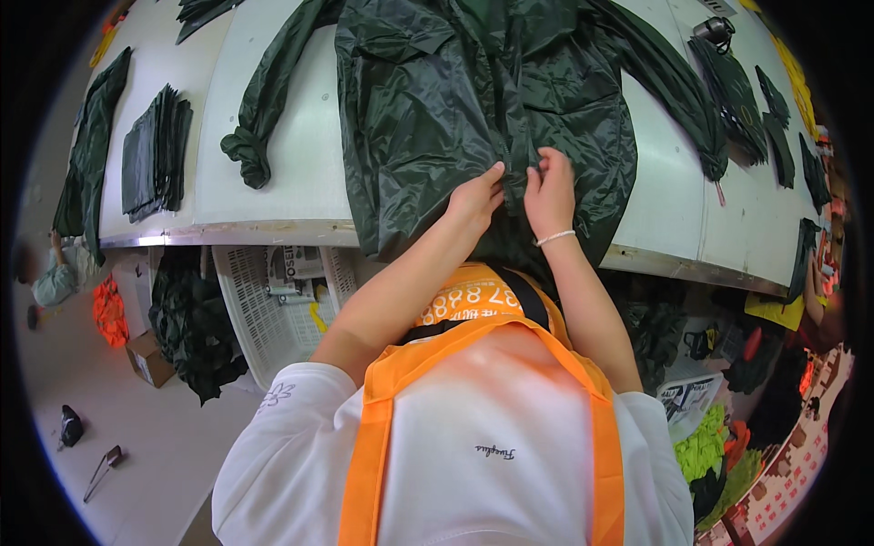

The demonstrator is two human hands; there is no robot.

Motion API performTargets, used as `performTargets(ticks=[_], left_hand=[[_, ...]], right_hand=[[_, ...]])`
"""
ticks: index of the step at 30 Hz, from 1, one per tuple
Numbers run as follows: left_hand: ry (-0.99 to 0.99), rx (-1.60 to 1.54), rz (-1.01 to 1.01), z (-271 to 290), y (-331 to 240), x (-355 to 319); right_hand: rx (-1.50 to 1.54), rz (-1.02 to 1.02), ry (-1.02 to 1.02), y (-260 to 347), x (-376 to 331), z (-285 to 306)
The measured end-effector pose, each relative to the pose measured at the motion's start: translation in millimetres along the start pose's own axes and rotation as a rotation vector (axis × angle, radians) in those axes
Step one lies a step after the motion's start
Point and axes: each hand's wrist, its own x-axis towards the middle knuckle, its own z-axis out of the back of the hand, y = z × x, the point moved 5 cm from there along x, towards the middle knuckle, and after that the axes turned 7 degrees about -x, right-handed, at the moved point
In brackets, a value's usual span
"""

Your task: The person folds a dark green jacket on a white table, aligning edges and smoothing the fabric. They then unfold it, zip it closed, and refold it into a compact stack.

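Pale worktable (214,136) underlies a dark green jacket (410,118) spread beneath and beyond the left hand (475,198) and right hand (551,198), its 2 sleeves (284,82) splayed outward and its hem draping over the table's edge below them. Left thumb and fingers draw close at the jacket's front opening while the right hand's curl loosely just beside; whether either pinches cloth cannot be told. Folded dark garments (157,155) lie well left of the left hand, a white crate (238,309) below it, and a metal cup-like object (716,33) far beyond the right.
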Motion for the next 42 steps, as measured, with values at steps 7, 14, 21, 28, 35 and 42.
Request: performTargets(ticks=[7, 14, 21, 28, 35, 42], left_hand=[[-0.049, -0.074, -0.020, -3, 4, -3], [-0.028, -0.090, -0.066, -3, 3, -8], [-0.022, -0.133, -0.086, -3, 5, -9], [-0.013, -0.146, -0.078, 0, 7, -3], [0.055, -0.158, -0.027, 7, 5, -6], [0.027, -0.005, -0.012, 40, 7, -11]], right_hand=[[-0.273, -0.021, 0.463, 39, -31, 4], [-0.076, -0.130, 0.370, 5, -32, -8], [0.327, -0.475, 0.588, -16, -37, -18], [0.570, -0.820, 0.759, -22, -50, -19], [0.982, -1.066, 0.683, -38, -67, -27], [1.177, -1.070, 0.497, -26, -66, -34]])
